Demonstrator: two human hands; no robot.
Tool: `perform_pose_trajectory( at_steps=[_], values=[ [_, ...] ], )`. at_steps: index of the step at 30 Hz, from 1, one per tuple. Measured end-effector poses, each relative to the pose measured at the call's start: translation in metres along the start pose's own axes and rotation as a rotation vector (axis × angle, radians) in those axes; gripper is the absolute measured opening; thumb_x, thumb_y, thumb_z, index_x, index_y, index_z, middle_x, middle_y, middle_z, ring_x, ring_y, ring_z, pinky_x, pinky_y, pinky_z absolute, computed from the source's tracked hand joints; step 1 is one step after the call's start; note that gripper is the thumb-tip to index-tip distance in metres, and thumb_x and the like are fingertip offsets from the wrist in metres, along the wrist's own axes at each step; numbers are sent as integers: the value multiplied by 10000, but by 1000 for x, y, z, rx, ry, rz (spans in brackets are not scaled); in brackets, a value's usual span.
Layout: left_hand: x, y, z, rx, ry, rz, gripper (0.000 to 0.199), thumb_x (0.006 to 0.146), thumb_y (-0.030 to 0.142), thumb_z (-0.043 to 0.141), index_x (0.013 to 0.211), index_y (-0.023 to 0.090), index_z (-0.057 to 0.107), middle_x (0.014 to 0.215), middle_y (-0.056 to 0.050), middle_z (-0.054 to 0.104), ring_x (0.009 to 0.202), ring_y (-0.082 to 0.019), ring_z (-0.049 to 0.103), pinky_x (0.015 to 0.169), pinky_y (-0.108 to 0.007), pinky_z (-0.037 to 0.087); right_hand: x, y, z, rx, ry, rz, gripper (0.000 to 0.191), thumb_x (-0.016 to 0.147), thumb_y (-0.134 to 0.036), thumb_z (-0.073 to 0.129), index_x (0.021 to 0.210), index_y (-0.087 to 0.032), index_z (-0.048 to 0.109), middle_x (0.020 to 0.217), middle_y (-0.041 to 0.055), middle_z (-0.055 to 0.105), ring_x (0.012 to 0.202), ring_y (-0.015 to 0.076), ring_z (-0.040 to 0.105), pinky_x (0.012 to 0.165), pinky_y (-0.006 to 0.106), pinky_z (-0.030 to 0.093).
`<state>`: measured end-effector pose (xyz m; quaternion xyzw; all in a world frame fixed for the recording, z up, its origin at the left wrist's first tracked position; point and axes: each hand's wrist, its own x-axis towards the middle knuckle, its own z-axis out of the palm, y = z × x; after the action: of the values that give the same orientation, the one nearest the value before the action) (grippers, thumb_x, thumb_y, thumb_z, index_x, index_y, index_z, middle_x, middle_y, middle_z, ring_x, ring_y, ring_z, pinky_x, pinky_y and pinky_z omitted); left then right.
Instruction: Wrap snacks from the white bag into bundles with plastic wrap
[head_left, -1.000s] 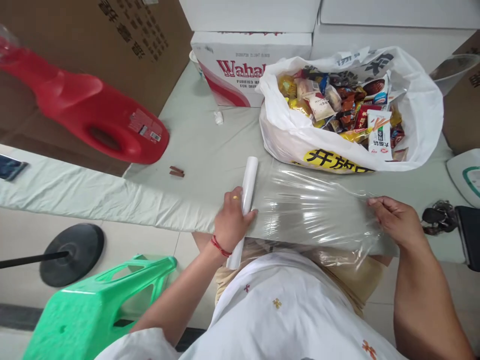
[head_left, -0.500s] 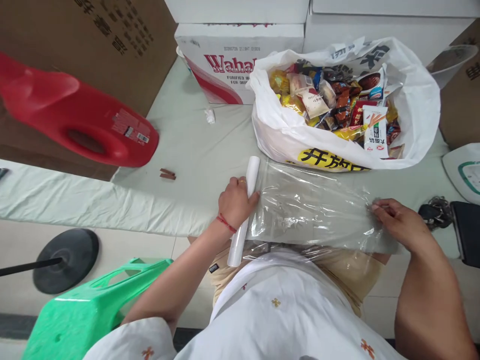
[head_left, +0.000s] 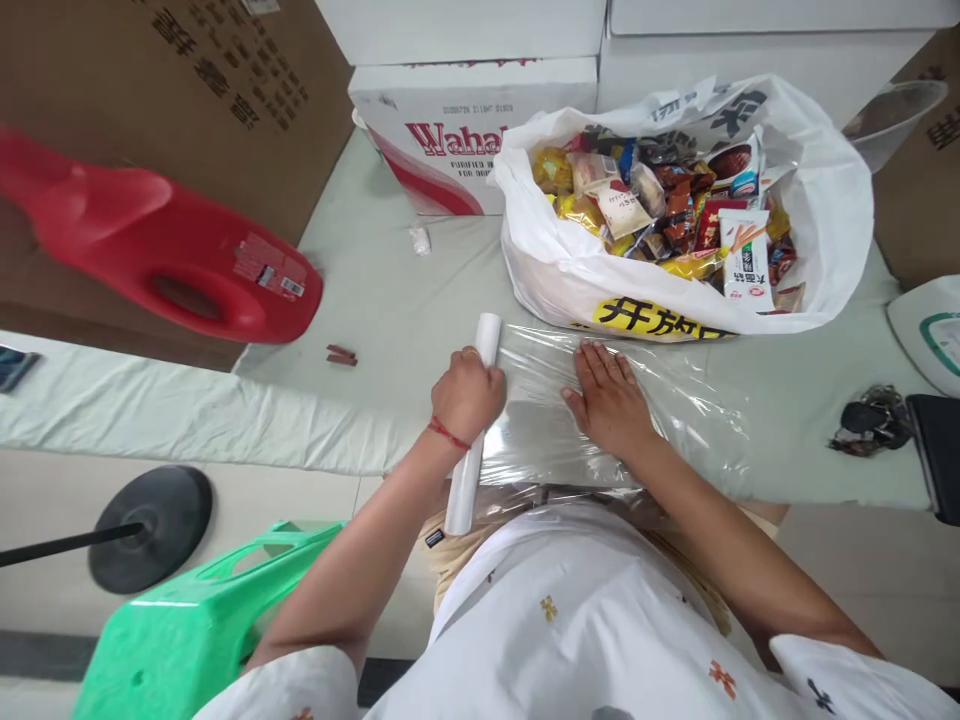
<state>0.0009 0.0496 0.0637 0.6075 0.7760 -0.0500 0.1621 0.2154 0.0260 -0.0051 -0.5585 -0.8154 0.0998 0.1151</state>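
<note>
My left hand point(head_left: 469, 392) is wrapped round a white roll of cling film point(head_left: 466, 485) that lies slantwise over the table's front edge. From the roll a clear sheet of film point(head_left: 525, 430) spreads to the right across the cloth, with creases along it and its front part hanging past the edge. My right hand point(head_left: 611, 400) lies flat on this sheet, fingers stretched out and palm down. Just behind the film stands a white plastic bag point(head_left: 551, 275), its mouth wide, full of wrapped snacks point(head_left: 679, 215).
A red jug point(head_left: 225, 270) lies at the left by a brown carton. Two small brown pieces point(head_left: 342, 355) and a crumpled white scrap point(head_left: 420, 240) are on the cloth. Keys point(head_left: 870, 420) and a dark phone-like object point(head_left: 934, 450) lie at right. A green stool point(head_left: 165, 640) stands below left.
My right hand has let go of the film's far right end and moved left, now flat on the sheet. The left hand still grips the roll, slightly further left in view.
</note>
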Motion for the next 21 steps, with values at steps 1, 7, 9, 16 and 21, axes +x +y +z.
perform_pose_trajectory(
  at_steps=[1, 7, 9, 16, 21],
  values=[
    [0, 0, 1, -12, 30, -15, 420, 1040, 252, 372, 1380, 74, 542, 1288, -229, 681, 1077, -359, 749, 824, -421, 569, 0, 4, 7, -10, -5, -6, 676, 1126, -465, 330, 1654, -53, 419, 1740, 186, 360, 1637, 347, 301, 1342, 586, 197],
    [9, 0, 8, 74, 44, -17, 687, 1101, 484, 347, 1594, 7, 335, 1273, -270, 703, 1083, -391, 760, 826, -420, 575, -6, 11, 5, 1, 2, -17, 689, 1134, -481, 310, 1675, -62, 383, 1746, 186, 340, 1646, 326, 290, 1350, 571, 171],
    [12, -5, 6, 93, 13, -39, 630, 1109, 445, 324, 1558, 7, 378, 1210, -255, 740, 1087, -385, 762, 844, -416, 573, -5, 9, 5, 14, 5, -20, 690, 1133, -484, 316, 1680, -69, 378, 1749, 182, 334, 1648, 325, 286, 1352, 576, 164],
    [17, -14, 3, 42, -26, -103, 523, 1108, 452, 307, 1403, 65, 500, 1151, -259, 774, 1104, -381, 774, 862, -424, 572, -4, 11, 9, 14, -4, -42, 683, 1141, -469, 286, 1678, -58, 376, 1757, 161, 324, 1650, 308, 280, 1361, 554, 144],
    [18, -32, -3, 49, 60, -331, 526, 1096, 415, 335, 1422, 29, 482, 1219, -298, 758, 1136, -396, 769, 900, -453, 584, -7, 13, 8, -12, -5, -22, 688, 1139, -476, 299, 1675, -52, 380, 1759, 157, 320, 1650, 310, 282, 1361, 548, 143]
  ],
)
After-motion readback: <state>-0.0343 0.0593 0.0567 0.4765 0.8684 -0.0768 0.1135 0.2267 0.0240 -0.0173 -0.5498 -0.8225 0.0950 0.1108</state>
